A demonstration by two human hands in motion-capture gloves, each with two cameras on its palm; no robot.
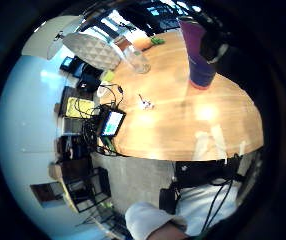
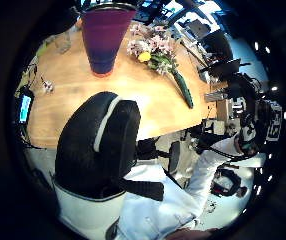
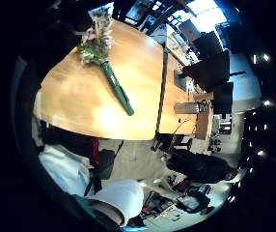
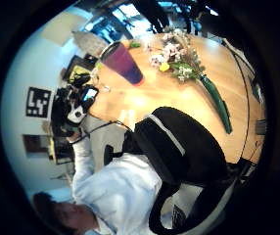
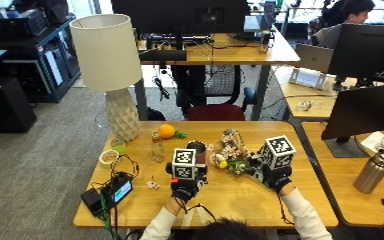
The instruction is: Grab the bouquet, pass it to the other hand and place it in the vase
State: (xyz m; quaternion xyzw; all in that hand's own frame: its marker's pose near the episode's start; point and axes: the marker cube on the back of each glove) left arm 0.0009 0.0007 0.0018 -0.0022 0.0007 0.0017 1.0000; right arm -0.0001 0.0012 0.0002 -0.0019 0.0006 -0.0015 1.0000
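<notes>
Wooden table bore a lamp, an orange, a glass bottle, a tape roll, a small screen device, a purple vase, and the bouquet lying flat.

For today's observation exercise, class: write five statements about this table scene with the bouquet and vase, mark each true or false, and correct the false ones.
1. The bouquet lies on the wooden table. True.
2. The bouquet already stands in the vase. False: the vase stands upright beside it, with no flowers in it.
3. A lamp with a pale shade stands at the table's far left corner. True.
4. The left hand holds the bouquet's stems. False: it is over the table in front of the vase, and the bouquet lies untouched on the table.
5. An orange lies on the table near the lamp. True.
</notes>
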